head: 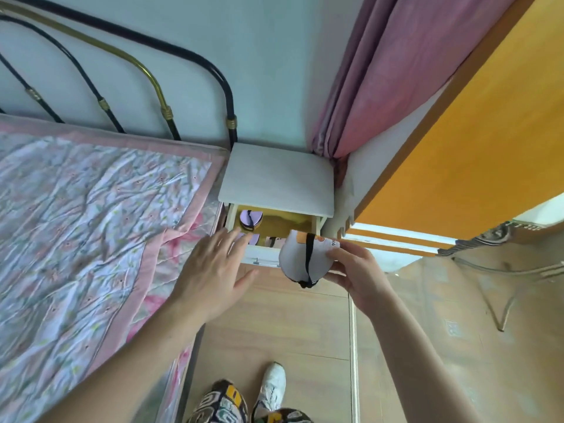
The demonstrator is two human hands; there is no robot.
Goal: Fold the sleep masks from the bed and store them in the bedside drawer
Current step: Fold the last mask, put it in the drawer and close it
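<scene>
Right hand [354, 274] is pinching folded white mask [300, 259] over open drawer [283, 222] (strap wrapped, keeping fold); left hand [213, 270] is hovering spread, empty.

2 hands [213, 270] [355, 276], 3 sleep masks [300, 257] [250, 219] [251, 238], 1 drawer [262, 257], 1 bed [91, 215], 1 shoe [273, 384]

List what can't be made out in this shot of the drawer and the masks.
- Front part of the open drawer, head view: covered by the left hand and the folded white mask, so the mask count is unknown.
- The white mask's print: mostly hidden by the fold and the right hand fingers.
- Items at the drawer front beside the purple mask: blurred.
- The bed: cut off by the left edge.
</scene>
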